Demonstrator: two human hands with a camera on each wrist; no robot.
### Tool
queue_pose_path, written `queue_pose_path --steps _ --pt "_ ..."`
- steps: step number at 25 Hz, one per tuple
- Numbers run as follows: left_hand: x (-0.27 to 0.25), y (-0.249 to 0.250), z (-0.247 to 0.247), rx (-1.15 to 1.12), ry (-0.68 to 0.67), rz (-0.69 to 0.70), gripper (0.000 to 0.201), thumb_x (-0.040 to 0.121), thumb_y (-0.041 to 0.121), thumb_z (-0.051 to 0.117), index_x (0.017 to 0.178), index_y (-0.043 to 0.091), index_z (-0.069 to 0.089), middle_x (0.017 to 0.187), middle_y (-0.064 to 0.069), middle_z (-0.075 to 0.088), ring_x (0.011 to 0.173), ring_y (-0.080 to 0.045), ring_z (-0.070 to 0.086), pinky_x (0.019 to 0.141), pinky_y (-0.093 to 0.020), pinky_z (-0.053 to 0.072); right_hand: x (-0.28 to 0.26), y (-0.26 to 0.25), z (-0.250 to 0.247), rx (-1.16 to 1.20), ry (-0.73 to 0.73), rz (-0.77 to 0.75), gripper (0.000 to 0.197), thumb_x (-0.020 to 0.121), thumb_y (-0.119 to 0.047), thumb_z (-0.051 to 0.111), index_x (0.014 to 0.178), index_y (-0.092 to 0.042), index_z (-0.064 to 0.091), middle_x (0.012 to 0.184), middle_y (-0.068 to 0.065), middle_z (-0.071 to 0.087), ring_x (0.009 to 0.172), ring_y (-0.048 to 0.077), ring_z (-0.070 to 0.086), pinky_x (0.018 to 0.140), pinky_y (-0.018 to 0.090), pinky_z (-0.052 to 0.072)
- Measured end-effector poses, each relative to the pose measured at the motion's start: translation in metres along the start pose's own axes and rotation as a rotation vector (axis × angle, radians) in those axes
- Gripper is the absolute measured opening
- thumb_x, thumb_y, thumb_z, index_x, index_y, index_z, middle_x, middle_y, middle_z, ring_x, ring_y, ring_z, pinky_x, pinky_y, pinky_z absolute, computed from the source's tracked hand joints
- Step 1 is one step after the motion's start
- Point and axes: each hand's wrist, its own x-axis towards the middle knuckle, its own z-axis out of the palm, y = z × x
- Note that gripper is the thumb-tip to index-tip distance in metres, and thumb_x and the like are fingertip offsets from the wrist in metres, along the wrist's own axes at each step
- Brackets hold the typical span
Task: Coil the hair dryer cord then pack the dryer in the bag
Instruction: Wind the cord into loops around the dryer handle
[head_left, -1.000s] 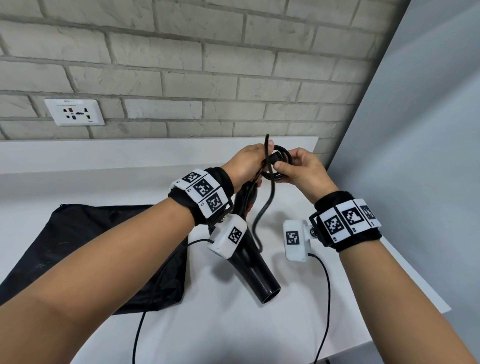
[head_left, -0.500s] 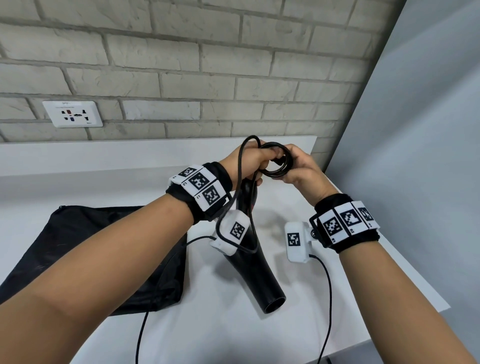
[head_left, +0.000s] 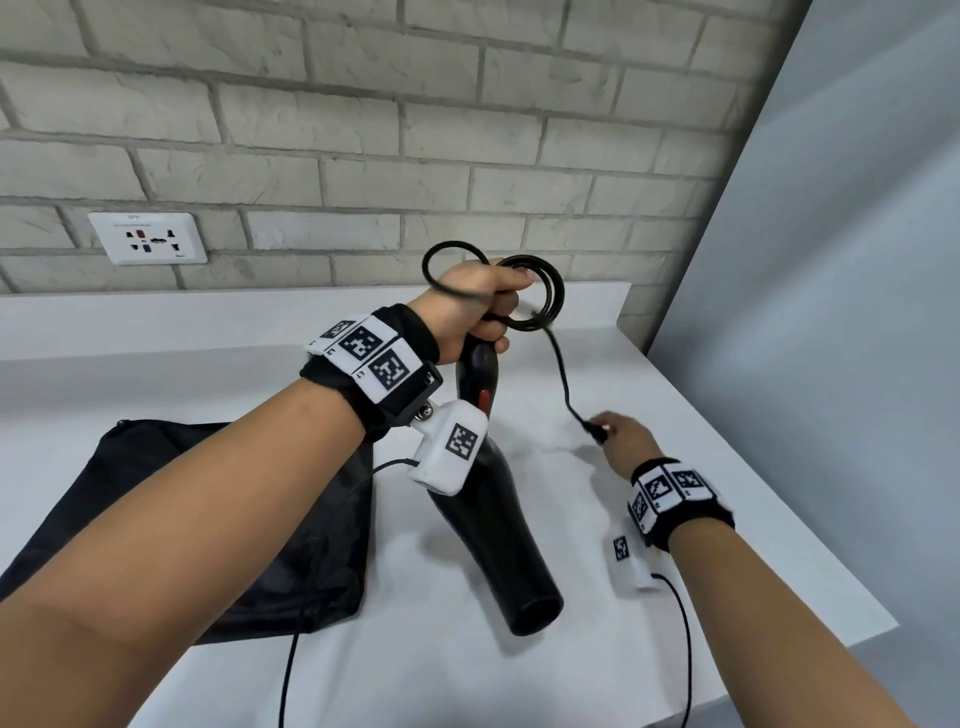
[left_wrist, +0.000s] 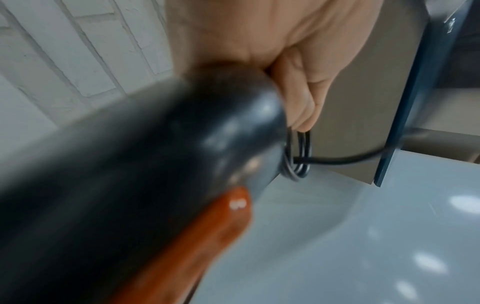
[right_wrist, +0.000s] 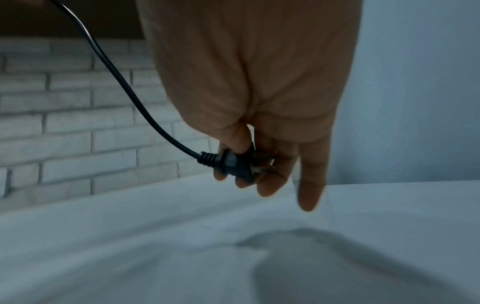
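A black hair dryer (head_left: 498, 525) with a red switch (head_left: 483, 399) hangs nozzle-down over the white counter (head_left: 675, 405). My left hand (head_left: 480, 306) grips the top of its handle together with several coiled loops of the black cord (head_left: 550, 296). In the left wrist view the dryer (left_wrist: 145, 164) fills the frame, with the loops (left_wrist: 301, 154) under my fingers. One free length of cord runs down and right to the plug (head_left: 597, 431). My right hand (head_left: 621, 441) pinches the plug (right_wrist: 233, 162) low above the counter. The black bag (head_left: 182, 519) lies flat at the left.
A brick wall with a white socket plate (head_left: 148, 239) stands behind the counter. A grey wall (head_left: 831, 312) closes the right side. The counter's front right edge (head_left: 831, 597) is near my right forearm. Thin sensor cables (head_left: 685, 649) trail from both wrists.
My right hand left the coil and dropped down and right, now pinching the plug. My left hand keeps the loops and dryer handle, raised slightly.
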Motion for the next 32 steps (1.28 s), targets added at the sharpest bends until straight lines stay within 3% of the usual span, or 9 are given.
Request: queue_pose_path --steps 4,7,10,12,15,21,26,29,32 --pt "0.002 -0.004 -0.002 -0.034 0.028 -0.004 0.029 0.095 0.014 0.040 0.067 0.022 0.036 0.039 0.011 0.027 0.029 -0.006 0.015 0.042 -0.019 0.030 -0.006 0.000 0.004 -0.116 -0.216 0.082 0.031 0.088 -0.001 0.044 0.111 -0.012 0.062 0.121 0.017 0.059 0.097 0.028 0.055 0.073 0.023 0.042" --pt "0.007 -0.010 0.001 -0.023 0.061 0.000 0.029 0.095 0.013 0.040 0.067 0.022 0.036 0.039 0.011 0.028 0.029 -0.006 0.016 0.040 -0.017 0.030 -0.018 -0.038 -0.017 0.124 -0.054 -0.138 0.048 0.078 0.012 0.037 0.110 -0.014 0.062 0.118 0.010 0.060 0.112 0.025 0.054 0.082 0.014 0.038" --pt "0.009 -0.012 0.002 -0.039 0.072 0.001 0.024 0.094 0.014 0.040 0.071 0.022 0.041 0.039 0.010 0.028 0.029 -0.006 0.016 0.038 -0.017 0.030 -0.032 -0.080 -0.037 0.446 -0.150 -0.424 0.062 0.074 0.022 0.031 0.111 -0.022 0.053 0.114 0.000 0.057 0.112 0.020 0.052 0.082 0.007 0.041" --pt "0.008 -0.010 0.002 -0.042 0.069 0.000 0.020 0.094 0.016 0.041 0.075 0.021 0.043 0.039 0.010 0.029 0.028 -0.006 0.018 0.039 -0.018 0.029 -0.037 -0.100 -0.040 0.529 -0.245 -0.514 0.057 0.083 0.018 0.034 0.120 -0.024 0.045 0.120 -0.004 0.051 0.115 0.015 0.048 0.092 0.017 0.039" --pt "0.004 -0.006 0.004 -0.018 0.038 -0.005 0.023 0.095 0.016 0.040 0.072 0.020 0.041 0.035 0.011 0.033 0.026 -0.004 0.021 0.039 -0.020 0.029 -0.040 -0.115 -0.033 0.642 -0.150 -0.557 0.042 0.090 0.010 0.035 0.119 -0.020 0.043 0.109 -0.009 0.053 0.099 0.004 0.052 0.080 0.011 0.042" --pt "-0.007 -0.007 0.014 0.022 -0.061 -0.044 0.029 0.097 0.016 0.038 0.068 0.014 0.044 0.032 0.010 0.037 0.024 -0.005 0.024 0.039 -0.020 0.028 -0.031 -0.114 -0.028 0.740 0.008 -0.509 0.034 0.089 0.007 0.042 0.082 -0.025 0.053 0.058 -0.007 0.058 0.045 0.001 0.049 0.044 0.014 0.035" --pt "-0.009 -0.002 0.017 0.022 -0.089 -0.011 0.032 0.096 0.013 0.043 0.065 0.019 0.038 0.038 0.011 0.024 0.028 -0.004 0.016 0.039 -0.019 0.030 -0.019 -0.081 -0.026 0.539 0.095 -0.295 0.031 0.091 -0.006 0.043 0.065 -0.020 0.052 0.056 0.002 0.052 0.039 0.002 0.046 0.040 0.007 0.033" --pt "-0.013 0.005 0.016 -0.014 -0.136 -0.010 0.024 0.092 0.008 0.045 0.071 0.020 0.041 0.038 0.012 0.023 0.027 -0.004 0.015 0.039 -0.019 0.031 -0.008 -0.042 -0.023 0.440 0.104 -0.106 0.028 0.089 -0.006 0.046 0.064 -0.016 0.055 0.055 0.005 0.053 0.048 0.017 0.046 0.048 0.017 0.039" --pt "-0.017 0.006 0.024 -0.059 -0.174 -0.064 0.025 0.085 0.038 0.051 0.071 0.020 0.041 0.040 0.011 0.020 0.028 -0.005 0.013 0.042 -0.020 0.029 -0.006 -0.031 -0.023 0.304 0.021 -0.082 0.022 0.088 -0.009 0.048 0.068 -0.012 0.058 0.055 0.005 0.054 0.052 0.018 0.046 0.059 0.027 0.040"
